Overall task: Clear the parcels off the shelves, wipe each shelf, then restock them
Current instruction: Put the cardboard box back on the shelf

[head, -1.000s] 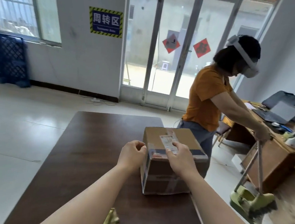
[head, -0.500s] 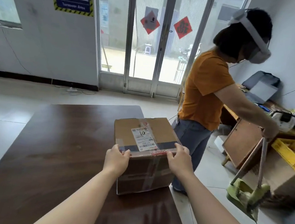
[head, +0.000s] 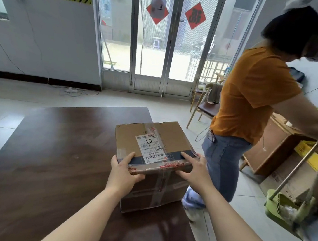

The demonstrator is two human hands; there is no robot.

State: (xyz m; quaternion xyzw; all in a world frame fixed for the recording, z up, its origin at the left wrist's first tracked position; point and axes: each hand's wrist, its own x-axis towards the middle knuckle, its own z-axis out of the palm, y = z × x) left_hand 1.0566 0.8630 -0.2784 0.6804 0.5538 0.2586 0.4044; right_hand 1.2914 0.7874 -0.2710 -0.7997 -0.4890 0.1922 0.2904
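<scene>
A taped cardboard parcel [head: 153,137] with a white label marked "10" stands on the right part of a dark wooden table [head: 54,159]. My left hand [head: 122,173] grips its near left top corner, thumb on top and fingers down the front. My right hand [head: 196,171] holds the near right top edge, fingers curled over the corner. No shelves are in view.
A person in an orange shirt [head: 252,94] stands close at the table's right side, holding a green dustpan and broom [head: 288,210]. A wooden desk [head: 275,146] and a chair [head: 203,105] stand behind them. Glass doors [head: 161,43] are straight ahead.
My view has swung right and closer. My hands have shifted from the box's top front to grip its two near top corners, and the parcel now sits nearer the table's right edge.
</scene>
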